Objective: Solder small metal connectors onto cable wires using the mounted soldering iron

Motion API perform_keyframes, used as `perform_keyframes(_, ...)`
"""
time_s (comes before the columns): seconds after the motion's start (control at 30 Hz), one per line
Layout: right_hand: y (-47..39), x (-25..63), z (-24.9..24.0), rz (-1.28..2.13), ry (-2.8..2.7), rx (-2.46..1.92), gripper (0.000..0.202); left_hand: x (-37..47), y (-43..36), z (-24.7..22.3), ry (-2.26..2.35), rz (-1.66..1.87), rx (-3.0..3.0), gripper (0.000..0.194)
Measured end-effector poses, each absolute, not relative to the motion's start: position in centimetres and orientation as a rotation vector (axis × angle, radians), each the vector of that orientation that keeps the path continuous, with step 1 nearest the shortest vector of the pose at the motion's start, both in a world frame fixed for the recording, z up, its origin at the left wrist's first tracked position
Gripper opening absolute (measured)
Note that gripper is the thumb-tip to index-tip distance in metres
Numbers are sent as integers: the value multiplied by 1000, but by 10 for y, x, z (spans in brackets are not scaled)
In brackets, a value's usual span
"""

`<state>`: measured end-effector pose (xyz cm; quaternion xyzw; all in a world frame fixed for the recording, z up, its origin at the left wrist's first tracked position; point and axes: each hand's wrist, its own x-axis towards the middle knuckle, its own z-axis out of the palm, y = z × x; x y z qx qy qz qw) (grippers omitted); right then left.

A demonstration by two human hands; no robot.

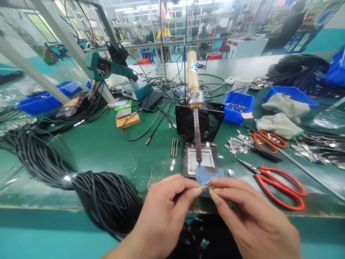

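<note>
My left hand (172, 205) is closed in a pinch, thumb against forefinger, on what looks like a thin wire (203, 186). The fingertips of my right hand (250, 212) pinch a small silvery metal connector (207, 183). Both sets of fingertips nearly meet over a blue sponge (208, 173); fine detail between them is too small to make out. Just beyond, a soldering iron (193, 75) with a wooden handle stands tip down above a metal tray (192, 162) on its stand.
A thick bundle of black cables (105, 194) lies left. Red-handled scissors (283, 183), orange-handled pliers (265, 141) and loose metal connectors (239, 144) are at right. Behind the iron stand a black fan (183, 120) and a blue bin (237, 111). The table edge (54, 208) runs in front.
</note>
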<state>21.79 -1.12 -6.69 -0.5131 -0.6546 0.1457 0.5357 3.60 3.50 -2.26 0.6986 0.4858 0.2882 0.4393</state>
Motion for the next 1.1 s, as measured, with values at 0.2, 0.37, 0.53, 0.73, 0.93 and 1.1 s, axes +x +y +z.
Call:
perform_keyframes(0.2,-8,217,-68,374,-1542,-1241,17,38,42,-21,1199,735,1746,17)
perform_keyframes(0.37,-1,215,-66,376,-1540,-1269,14,38,45,-23,1221,753,1768,17)
perform_keyframes(0.53,2,214,-65,362,-1546,-1268,15,40,46,-23,1221,789,1784,17)
perform_keyframes(0.73,4,212,-66,353,-1538,-1280,14,40,48,-23,1228,805,1757,17)
perform_keyframes(0.93,6,211,-66,352,-1508,-1287,15,39,50,-23,1222,819,1745,17)
perform_keyframes(1.1,7,210,-65,352,-1506,-1290,16,41,50,-21,1224,835,1744,15)
